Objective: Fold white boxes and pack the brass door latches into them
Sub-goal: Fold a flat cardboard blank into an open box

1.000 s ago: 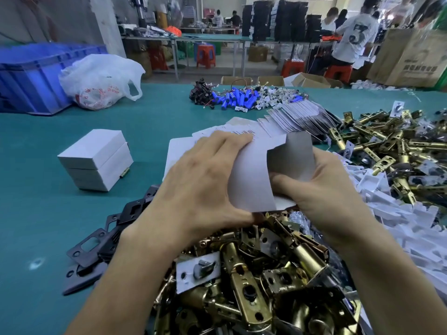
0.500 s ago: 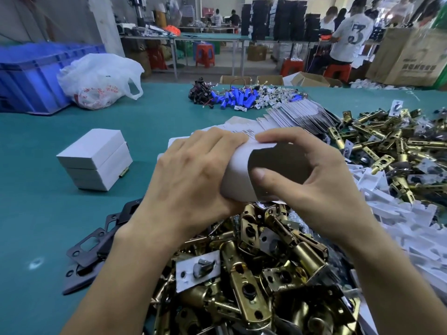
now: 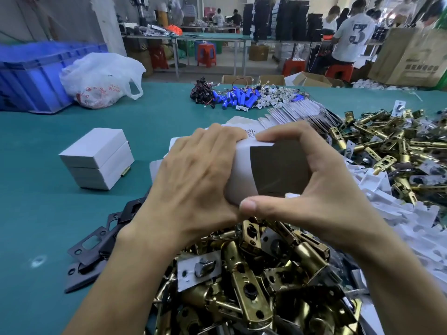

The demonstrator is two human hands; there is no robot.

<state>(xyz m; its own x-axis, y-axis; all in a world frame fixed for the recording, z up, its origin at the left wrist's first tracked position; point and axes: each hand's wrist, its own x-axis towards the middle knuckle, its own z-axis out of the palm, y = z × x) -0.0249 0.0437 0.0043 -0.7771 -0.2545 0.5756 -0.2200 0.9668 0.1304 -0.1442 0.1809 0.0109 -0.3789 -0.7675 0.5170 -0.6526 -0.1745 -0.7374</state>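
Note:
A white box (image 3: 244, 170) is held above the pile of brass door latches (image 3: 244, 281), its open end facing me and dark inside. My left hand (image 3: 196, 180) wraps over the box's left side. My right hand (image 3: 321, 189) grips the open end, forefinger along the top edge and thumb under the bottom edge. Behind the box lies a fanned row of flat white box blanks (image 3: 297, 114). Two folded white boxes (image 3: 96, 158) sit stacked to the left on the green table (image 3: 43, 201).
More brass latches (image 3: 387, 143) and white plastic inserts (image 3: 416, 213) cover the right side. Black strike plates (image 3: 96, 247) lie at the left of the near pile. Blue cylinders and wired parts (image 3: 239, 97), a white plastic bag (image 3: 101, 81) and a blue crate (image 3: 31, 73) stand farther back.
The flat blank has been opened into a box shape. My right hand moved from pressing a flap to gripping the open end with thumb below and forefinger on top.

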